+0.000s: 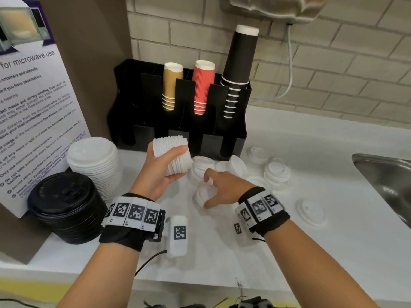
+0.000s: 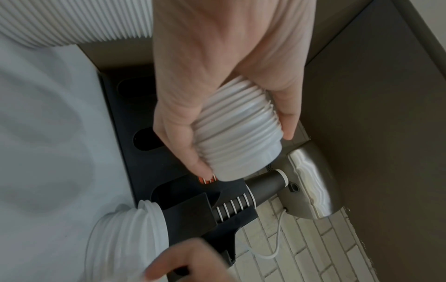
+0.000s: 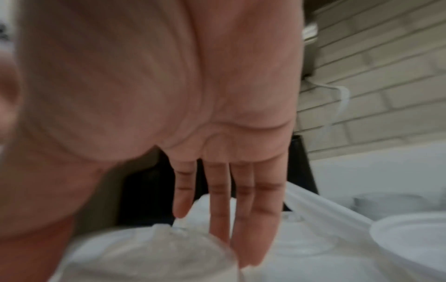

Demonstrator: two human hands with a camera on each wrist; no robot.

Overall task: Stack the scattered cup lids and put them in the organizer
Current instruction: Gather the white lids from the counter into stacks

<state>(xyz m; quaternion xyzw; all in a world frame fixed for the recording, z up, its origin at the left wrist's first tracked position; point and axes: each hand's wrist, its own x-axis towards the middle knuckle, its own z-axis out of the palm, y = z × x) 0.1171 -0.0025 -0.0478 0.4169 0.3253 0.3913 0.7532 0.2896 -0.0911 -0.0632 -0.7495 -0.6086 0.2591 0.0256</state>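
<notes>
In the centre of the head view, the left hand (image 1: 165,172) held a ribbed white stack of nested plastic cup lids (image 1: 172,155) lying on its side, thumb across the front and fingers curled behind it; the left wrist view showed the same wrap-round grip on the stack (image 2: 237,137). Just right of it and lower, the right hand (image 1: 222,190) reached down over a short pile of white lids (image 1: 201,195) on the white counter (image 1: 311,252), thumb and fingers spread to either side of it; the right wrist view showed the fingers (image 3: 218,200) long, nearly straight and close together by the pile's edge, and whether they had yet closed on it could not be told. More loose white lids (image 1: 277,173) lay scattered toward the right, one (image 1: 310,211) near the steel sink (image 1: 387,174). The black slotted organizer (image 1: 182,130) stood against the tiled wall at upper centre, holding tan, red and black paper cups. The likely trouble was the sideways stack: a slackened squeeze could let the nested lids slide apart and spill. A loose pinch on the low pile might lift only its top lids, and a careless sweep could knock a stray lid into the sink.
</notes>
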